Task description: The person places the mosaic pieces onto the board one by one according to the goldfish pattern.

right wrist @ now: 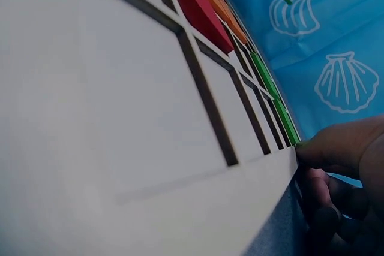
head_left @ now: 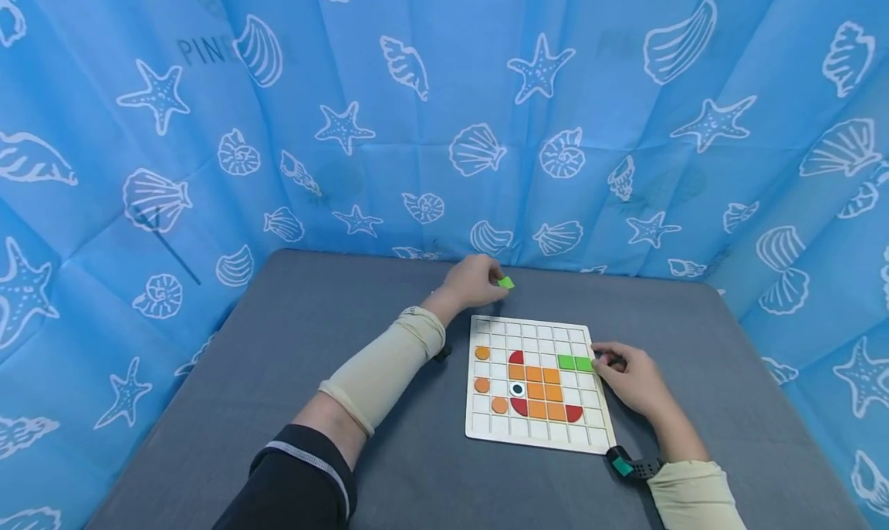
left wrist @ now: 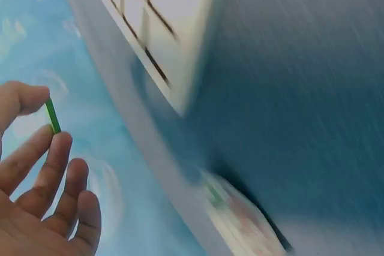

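Thumb and fingertips of my left hand (head_left: 474, 281) pinch a thin green square tile (head_left: 506, 282) above the far side of the table. The tile appears edge-on in the left wrist view. A white grid board (head_left: 496, 430) lies below and to the right, with orange squares (head_left: 535, 391), red quarter-round pieces (head_left: 573, 413), orange discs (head_left: 482, 352), an eye piece (head_left: 517, 389) and two green squares (head_left: 574, 362) in its cells. My right hand (head_left: 632, 376) grips the board's right edge beside the green squares, its thumb on the rim and its fingers curled, partly in shadow.
The grey table (head_left: 389, 476) surrounds the board. A blue curtain (head_left: 430, 113) with shells and starfish hangs behind and at both sides. A blurred pale object (left wrist: 240, 214) with a green patch shows low in the left wrist view; its kind cannot be made out.
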The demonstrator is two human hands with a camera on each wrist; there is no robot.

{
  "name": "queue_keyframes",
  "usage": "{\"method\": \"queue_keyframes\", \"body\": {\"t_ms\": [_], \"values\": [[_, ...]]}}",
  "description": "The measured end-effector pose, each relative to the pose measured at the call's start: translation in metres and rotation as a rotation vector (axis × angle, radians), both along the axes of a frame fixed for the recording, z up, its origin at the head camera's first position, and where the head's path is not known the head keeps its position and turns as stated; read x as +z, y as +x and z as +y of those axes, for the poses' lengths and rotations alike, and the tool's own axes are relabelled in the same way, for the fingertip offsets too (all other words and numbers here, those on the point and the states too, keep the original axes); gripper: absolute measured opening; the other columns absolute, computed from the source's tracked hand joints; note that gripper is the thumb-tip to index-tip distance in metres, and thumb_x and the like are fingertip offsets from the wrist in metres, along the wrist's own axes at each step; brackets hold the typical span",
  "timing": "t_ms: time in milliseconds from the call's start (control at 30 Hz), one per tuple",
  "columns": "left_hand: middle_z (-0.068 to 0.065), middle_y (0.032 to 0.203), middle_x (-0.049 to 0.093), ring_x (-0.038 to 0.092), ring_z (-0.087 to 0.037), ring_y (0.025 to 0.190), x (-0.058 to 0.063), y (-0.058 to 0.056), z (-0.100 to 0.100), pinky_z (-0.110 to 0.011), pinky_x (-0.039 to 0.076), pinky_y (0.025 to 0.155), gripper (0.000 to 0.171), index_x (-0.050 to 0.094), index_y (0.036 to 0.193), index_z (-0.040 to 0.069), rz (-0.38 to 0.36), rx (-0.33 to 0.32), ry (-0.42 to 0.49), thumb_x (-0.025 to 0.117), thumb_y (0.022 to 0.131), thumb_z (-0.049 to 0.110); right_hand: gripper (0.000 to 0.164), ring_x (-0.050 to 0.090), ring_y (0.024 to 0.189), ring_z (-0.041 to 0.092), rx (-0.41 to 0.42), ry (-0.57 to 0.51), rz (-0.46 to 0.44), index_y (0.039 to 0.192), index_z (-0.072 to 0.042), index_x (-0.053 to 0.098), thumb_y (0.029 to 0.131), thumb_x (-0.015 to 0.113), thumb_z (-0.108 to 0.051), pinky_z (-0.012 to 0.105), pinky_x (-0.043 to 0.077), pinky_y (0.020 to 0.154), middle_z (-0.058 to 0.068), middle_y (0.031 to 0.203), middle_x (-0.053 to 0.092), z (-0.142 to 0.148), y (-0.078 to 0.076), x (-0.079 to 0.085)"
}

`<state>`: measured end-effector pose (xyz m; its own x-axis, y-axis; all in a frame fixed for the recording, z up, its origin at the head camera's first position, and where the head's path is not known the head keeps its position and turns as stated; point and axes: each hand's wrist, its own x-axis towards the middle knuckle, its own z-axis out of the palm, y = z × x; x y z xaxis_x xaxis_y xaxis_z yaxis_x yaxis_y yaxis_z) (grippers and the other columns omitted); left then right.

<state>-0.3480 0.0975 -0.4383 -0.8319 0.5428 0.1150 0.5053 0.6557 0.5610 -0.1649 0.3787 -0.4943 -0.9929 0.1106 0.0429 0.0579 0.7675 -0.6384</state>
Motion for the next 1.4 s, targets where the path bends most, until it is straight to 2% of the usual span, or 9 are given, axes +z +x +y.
{"method": "queue_keyframes", "body": {"t_ms": [167,267,433,600,800,1000,1400], "values": [[0.0,0.115,0.077,0.07,-0.01,0.102,0.003,0.027,0.029,-0.025,0.056,0.088,0.03,0.08,0.123,0.013,-0.008,-0.162,-0.025,0.076,0.097,0.028,0.036,0.05,0.074,0.015,0.006,-0.004,0.004,0.134,0.005,0.067,0.103,0.064,-0.012,0.027,0.038,0.062,0.011,0.098,0.064,0.001,0.0,0.0],[0.0,0.116,0.076,0.068,-0.009,0.102,-0.002,0.039,0.043,-0.023,0.054,0.086,0.029,0.079,0.123,0.013,-0.026,-0.218,-0.045,0.075,0.099,0.028,0.035,0.05,0.073,0.014,0.007,-0.003,0.005,0.134,0.004,0.067,0.103,0.064,-0.013,0.027,0.038,0.063,0.011,0.098,0.064,0.002,-0.001,0.001],[0.004,0.11,0.074,0.064,-0.006,0.097,-0.009,0.052,0.06,-0.021,0.052,0.082,0.024,0.081,0.116,0.015,-0.018,-0.274,-0.104,0.077,0.097,0.029,0.036,0.05,0.074,0.015,0.005,-0.009,-0.007,0.134,0.004,0.067,0.103,0.064,-0.014,0.027,0.038,0.063,0.01,0.097,0.064,0.002,-0.001,0.0],[0.007,0.105,0.073,0.062,-0.005,0.091,-0.012,0.061,0.073,-0.021,0.051,0.077,0.026,0.081,0.116,0.017,0.029,-0.291,-0.203,0.078,0.095,0.032,0.036,0.051,0.074,0.016,0.006,-0.021,-0.007,0.135,0.004,0.066,0.103,0.064,-0.014,0.027,0.038,0.063,0.011,0.097,0.063,0.003,-0.001,0.001],[0.008,0.101,0.073,0.061,-0.005,0.088,-0.017,0.065,0.084,-0.021,0.05,0.074,0.028,0.081,0.118,0.017,0.028,-0.292,-0.256,0.079,0.095,0.032,0.036,0.051,0.074,0.016,-0.001,-0.019,-0.009,0.135,0.003,0.066,0.104,0.064,-0.014,0.027,0.037,0.062,0.011,0.096,0.063,0.002,-0.002,0.0],[0.009,0.1,0.073,0.061,-0.004,0.087,-0.024,0.065,0.088,-0.021,0.05,0.075,0.027,0.08,0.118,0.018,-0.007,-0.276,-0.258,0.079,0.094,0.03,0.036,0.051,0.075,0.017,-0.009,-0.021,-0.02,0.135,0.002,0.066,0.104,0.064,-0.015,0.027,0.038,0.063,0.01,0.097,0.063,0.001,-0.001,-0.001],[0.008,0.101,0.073,0.062,-0.005,0.087,-0.023,0.065,0.09,-0.021,0.05,0.075,0.026,0.081,0.118,0.017,-0.029,-0.293,-0.249,0.077,0.096,0.03,0.037,0.051,0.076,0.017,-0.01,-0.028,-0.02,0.136,0.003,0.065,0.104,0.063,-0.014,0.027,0.038,0.063,0.011,0.098,0.063,0.002,-0.002,-0.001]]}}
